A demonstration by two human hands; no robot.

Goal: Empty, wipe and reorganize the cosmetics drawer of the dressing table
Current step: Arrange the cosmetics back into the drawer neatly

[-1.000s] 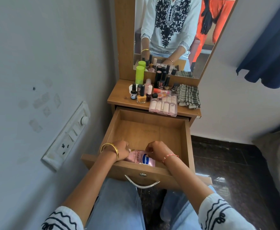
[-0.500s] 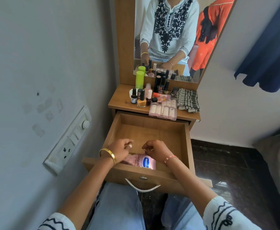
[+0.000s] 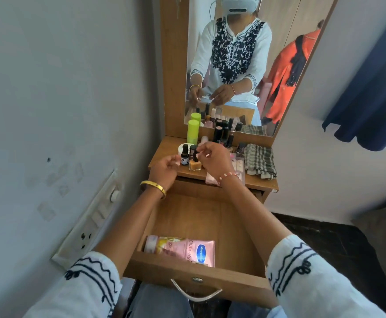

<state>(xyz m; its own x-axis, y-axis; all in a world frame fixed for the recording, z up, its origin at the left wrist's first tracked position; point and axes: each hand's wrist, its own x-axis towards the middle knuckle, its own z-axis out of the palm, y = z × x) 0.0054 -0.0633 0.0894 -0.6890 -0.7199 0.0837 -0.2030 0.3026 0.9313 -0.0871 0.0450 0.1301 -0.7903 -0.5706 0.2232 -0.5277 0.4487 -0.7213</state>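
The wooden drawer [image 3: 164, 269] is pulled out over my lap. A pink lotion tube [image 3: 180, 249] lies flat against its front wall; nothing else shows on its floor. Both hands are raised over the tabletop's front edge. My left hand [image 3: 164, 171] is loosely curled and holds nothing. My right hand [image 3: 213, 158] has its fingertips at the black cap of a yellow nail polish bottle [image 3: 194, 165], which stands on the top; whether they grip it is unclear. A black-capped small bottle [image 3: 184, 157] stands just left of it.
On the tabletop [image 3: 164, 149] stand a green bottle [image 3: 193, 131], a white jar [image 3: 183, 146] and several dark bottles [image 3: 224, 134] near the mirror [image 3: 279, 53]. A clear box of pink items [image 3: 239, 166] and a checked cloth [image 3: 259, 161] lie to the right. A switchboard [image 3: 89, 223] sits on the left wall.
Both hands have let go of the pink tube in the drawer and risen to the bottles on the tabletop. The camera has tilted up.
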